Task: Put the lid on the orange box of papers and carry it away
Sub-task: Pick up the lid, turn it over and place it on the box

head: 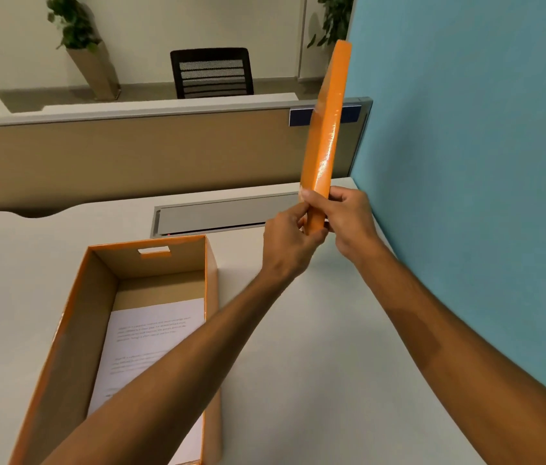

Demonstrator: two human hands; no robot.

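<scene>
both hands grip the glossy orange lid (327, 129) edge-on, upright.

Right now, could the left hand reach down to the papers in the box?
Probably yes: the box is open, and the papers lie uncovered just below the left forearm. But the left hand, like the right hand, is busy holding the lid.

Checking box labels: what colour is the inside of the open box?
Plain brown cardboard inside the box, with orange edges; head view.
</scene>
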